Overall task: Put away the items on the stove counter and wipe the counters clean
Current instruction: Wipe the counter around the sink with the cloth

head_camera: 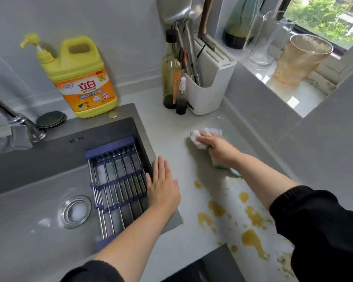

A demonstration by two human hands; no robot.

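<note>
My right hand (pixel 217 148) grips a white and pale blue cloth (pixel 200 137) and presses it on the light counter (pixel 171 131) to the right of the sink. Yellow-brown sauce spills (pixel 251 216) spread over the counter nearer to me, under my right forearm. My left hand (pixel 162 187) lies flat with straight fingers on the sink's right rim, beside a blue and steel drain rack (pixel 118 180) that sits across the sink (pixel 39 190).
A yellow dish-soap jug (pixel 80 78) stands behind the sink, the faucet (pixel 14 121) at left. A dark oil bottle (pixel 170 72), a small spray bottle (pixel 181 97) and a white utensil holder (pixel 210 82) stand at the back. Glass vessels (pixel 302 58) sit on the windowsill.
</note>
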